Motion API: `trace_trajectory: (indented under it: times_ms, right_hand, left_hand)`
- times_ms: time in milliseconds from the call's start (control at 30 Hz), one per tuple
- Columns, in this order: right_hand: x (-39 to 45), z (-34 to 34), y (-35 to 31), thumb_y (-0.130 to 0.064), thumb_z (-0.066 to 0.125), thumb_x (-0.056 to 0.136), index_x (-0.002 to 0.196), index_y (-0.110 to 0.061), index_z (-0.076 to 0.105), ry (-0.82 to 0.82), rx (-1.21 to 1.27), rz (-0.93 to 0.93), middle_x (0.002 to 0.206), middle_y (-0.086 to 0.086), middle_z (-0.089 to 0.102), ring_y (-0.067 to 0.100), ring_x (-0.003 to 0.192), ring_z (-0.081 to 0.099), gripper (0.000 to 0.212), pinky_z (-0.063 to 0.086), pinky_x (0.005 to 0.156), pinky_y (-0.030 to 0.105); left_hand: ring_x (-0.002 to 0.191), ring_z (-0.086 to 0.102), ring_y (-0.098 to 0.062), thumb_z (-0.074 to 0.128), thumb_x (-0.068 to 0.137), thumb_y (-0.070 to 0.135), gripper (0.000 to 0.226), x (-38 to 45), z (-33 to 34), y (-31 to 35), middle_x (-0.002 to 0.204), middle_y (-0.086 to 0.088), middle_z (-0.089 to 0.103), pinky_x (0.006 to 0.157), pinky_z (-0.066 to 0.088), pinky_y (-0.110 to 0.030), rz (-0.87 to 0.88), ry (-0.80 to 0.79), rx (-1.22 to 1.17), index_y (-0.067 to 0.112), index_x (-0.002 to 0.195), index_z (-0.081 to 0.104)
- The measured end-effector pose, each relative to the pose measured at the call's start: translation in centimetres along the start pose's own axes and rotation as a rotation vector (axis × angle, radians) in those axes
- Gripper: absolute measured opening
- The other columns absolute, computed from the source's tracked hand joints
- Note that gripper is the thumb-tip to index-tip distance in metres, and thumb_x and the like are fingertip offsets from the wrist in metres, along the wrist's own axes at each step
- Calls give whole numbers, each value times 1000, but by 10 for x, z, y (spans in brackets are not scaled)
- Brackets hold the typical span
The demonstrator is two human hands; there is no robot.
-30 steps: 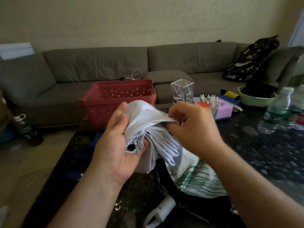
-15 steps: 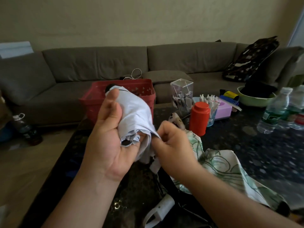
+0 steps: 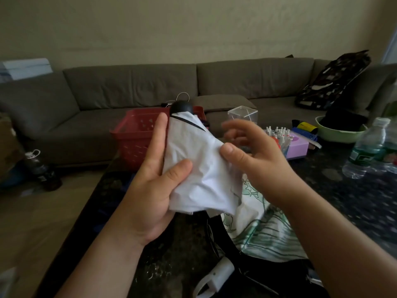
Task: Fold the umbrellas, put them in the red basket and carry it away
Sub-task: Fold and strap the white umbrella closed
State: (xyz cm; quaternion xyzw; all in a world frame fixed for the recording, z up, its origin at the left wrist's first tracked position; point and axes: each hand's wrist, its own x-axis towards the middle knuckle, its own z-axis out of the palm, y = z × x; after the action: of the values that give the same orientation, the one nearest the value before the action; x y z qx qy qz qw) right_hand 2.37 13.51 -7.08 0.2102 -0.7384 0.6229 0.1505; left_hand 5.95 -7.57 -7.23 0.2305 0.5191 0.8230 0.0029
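A folded white umbrella (image 3: pixel 197 168) with a black end cap stands upright in my left hand (image 3: pixel 154 186), which grips it with the thumb across the cloth and the fingers behind. My right hand (image 3: pixel 253 160) is at its right side, thumb pressing the cloth, the other fingers spread and blurred. The red basket (image 3: pixel 137 136) stands behind the umbrella on the far edge of the dark table (image 3: pixel 354 201). A second umbrella (image 3: pixel 264 239), white and green patterned with black lining and a white handle, lies unfolded on the table below my hands.
At the right of the table are a clear plastic box (image 3: pixel 242 114), a cup of white-capped items (image 3: pixel 279 134), a pink box (image 3: pixel 298 145), a green bowl (image 3: pixel 339 134) and water bottles (image 3: pixel 365 151). A grey sofa (image 3: pixel 129 87) runs behind; a dark bottle (image 3: pixel 40 171) stands on the floor at the left.
The white umbrella has been turned upright, black cap now on top. My right hand moved from pinching the lower cloth up to the umbrella's right side, with its fingers spread.
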Motion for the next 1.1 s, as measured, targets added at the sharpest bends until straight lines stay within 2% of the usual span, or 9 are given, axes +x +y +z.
trace_trajectory:
  times_ms: [100,267,367,467,567,667,867,1000,1100]
  right_hand:
    - [-1,4,2,-61,82,77,140,-31,59,-122,61,104,132,-5,69,15,124,66,74,54,103,39]
    - [-10,5,7,-67,80,74,131,-16,68,-217,194,181,126,10,74,32,118,71,77,58,100,52]
    - [-11,-7,0,-68,66,81,133,-18,67,-239,297,158,131,11,71,31,123,68,73,58,100,45]
    - [-7,-17,-12,-74,75,73,140,-21,62,-285,181,142,133,3,71,23,124,68,87,58,100,41]
    - [-6,-13,-14,-46,87,75,131,-21,67,-275,35,158,121,2,76,20,113,74,65,61,95,43]
    - [-11,-8,-8,-27,89,76,114,-15,72,-305,84,191,110,10,79,26,102,77,43,63,89,45]
    - [-14,-8,-2,-41,96,63,118,6,68,-419,405,230,112,27,73,39,101,73,78,61,86,46]
    - [-12,-9,-7,-35,96,70,111,-4,74,-361,253,205,106,18,77,33,98,76,56,61,83,41]
    - [-12,-13,-12,-23,88,82,97,-9,75,-323,105,235,94,13,79,27,86,77,25,61,77,38]
  left_hand:
    - [132,65,-26,74,86,8,97,-4,0,-5,148,9,63,97,59,-41,-63,-89,-11,62,154,31]
    - [142,55,-29,81,84,5,102,-7,-2,-10,160,4,51,105,54,-45,-120,-259,-73,57,157,33]
    - [136,62,-25,73,83,-5,105,-6,0,-12,152,8,59,98,58,-38,-103,-141,-7,60,155,33]
    - [135,62,-20,78,85,-3,107,-4,2,-15,152,14,59,102,57,-38,-60,-87,148,61,155,28]
    - [136,59,-7,78,81,4,104,-5,7,-17,150,29,54,101,57,-31,-16,-111,343,67,149,31]
    - [139,57,-9,82,83,4,98,-9,13,-19,151,28,54,104,56,-33,-28,-176,289,72,141,43]
    - [145,52,-33,68,84,-3,93,-17,20,-20,160,5,51,113,48,-51,-174,-351,-84,63,146,47]
    - [145,52,-30,63,89,-1,90,-15,20,-22,159,8,52,112,50,-46,-201,-371,-146,64,148,43]
    - [144,53,-17,73,91,8,87,-12,18,-23,155,23,51,113,49,-37,-208,-323,27,72,142,43]
